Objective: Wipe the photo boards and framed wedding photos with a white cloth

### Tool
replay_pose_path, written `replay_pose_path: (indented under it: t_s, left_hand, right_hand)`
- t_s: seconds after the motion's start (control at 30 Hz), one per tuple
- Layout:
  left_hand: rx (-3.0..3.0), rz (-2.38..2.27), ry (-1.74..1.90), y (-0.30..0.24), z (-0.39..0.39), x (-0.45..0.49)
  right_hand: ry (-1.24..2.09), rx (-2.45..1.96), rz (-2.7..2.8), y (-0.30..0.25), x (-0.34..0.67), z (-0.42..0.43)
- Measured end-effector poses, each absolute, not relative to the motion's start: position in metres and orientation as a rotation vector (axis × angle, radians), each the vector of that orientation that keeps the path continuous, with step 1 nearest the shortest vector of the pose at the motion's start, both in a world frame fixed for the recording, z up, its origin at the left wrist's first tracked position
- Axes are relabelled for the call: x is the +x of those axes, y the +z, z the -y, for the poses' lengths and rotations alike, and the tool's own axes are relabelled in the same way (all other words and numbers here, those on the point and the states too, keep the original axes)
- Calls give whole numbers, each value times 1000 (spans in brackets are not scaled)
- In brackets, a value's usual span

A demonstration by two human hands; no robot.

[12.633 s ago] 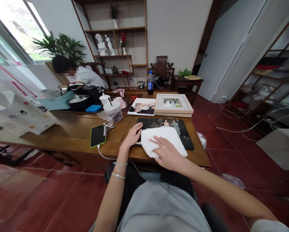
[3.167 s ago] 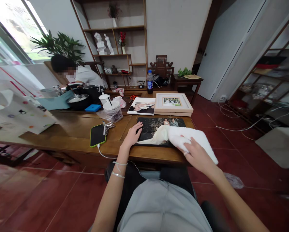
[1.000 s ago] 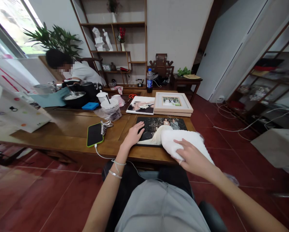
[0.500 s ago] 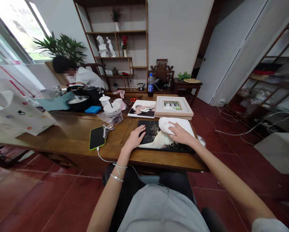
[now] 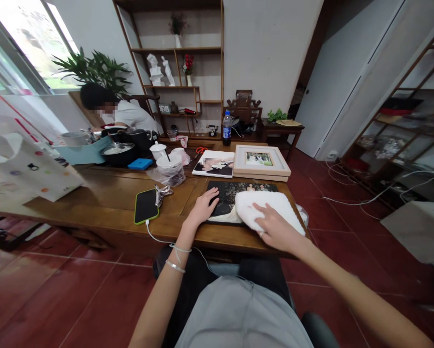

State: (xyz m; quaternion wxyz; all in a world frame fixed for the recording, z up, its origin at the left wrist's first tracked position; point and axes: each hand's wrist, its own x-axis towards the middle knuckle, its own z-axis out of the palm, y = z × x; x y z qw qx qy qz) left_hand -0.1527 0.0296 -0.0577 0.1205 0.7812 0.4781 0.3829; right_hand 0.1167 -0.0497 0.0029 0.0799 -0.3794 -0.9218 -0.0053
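Observation:
A dark photo panel (image 5: 224, 195) with a pale, dress-like shape lies flat near the table's front edge. Fingers spread, my left hand (image 5: 203, 207) rests on its left edge. My right hand (image 5: 276, 224) presses a folded, fluffy white cloth (image 5: 271, 203) against the right part of the panel, with the index finger stretched out over it. Beneath the cloth, the panel's lower right is hidden. Small printed figures show above the cloth's upper edge.
Behind the panel are a light wooden picture frame (image 5: 262, 169) and a white-edged photo print (image 5: 213, 164). Left of it lies a charging phone (image 5: 146, 207) beside a bagged cup (image 5: 169, 169). A cola bottle (image 5: 227, 129) stands farther back. Another person (image 5: 129, 116) sits at far left.
My right hand has drawn the white cloth toward me and slightly rightward, uncovering the printed figures at the panel's top. My left hand has stayed in place.

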Motion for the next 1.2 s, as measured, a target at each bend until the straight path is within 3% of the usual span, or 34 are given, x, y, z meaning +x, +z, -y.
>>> replay_pose_path:
  t_s: [0.23, 0.77, 1.0, 1.2]
  left_hand:
    - [2261, -1428, 1074, -58, -28, -154]
    - [2262, -1400, 1083, -60, -32, -155]
    - [2258, -1394, 1091, -59, -31, -155]
    - [2275, -1391, 1084, -60, -30, -156]
  right_hand:
    - [63, -971, 2810, 0, 112, 86]
    - [-72, -1215, 2599, 0, 82, -54]
    - [-158, -1254, 2693, 3, 79, -3]
    - [-26, -1096, 2822, 13, 78, 70]
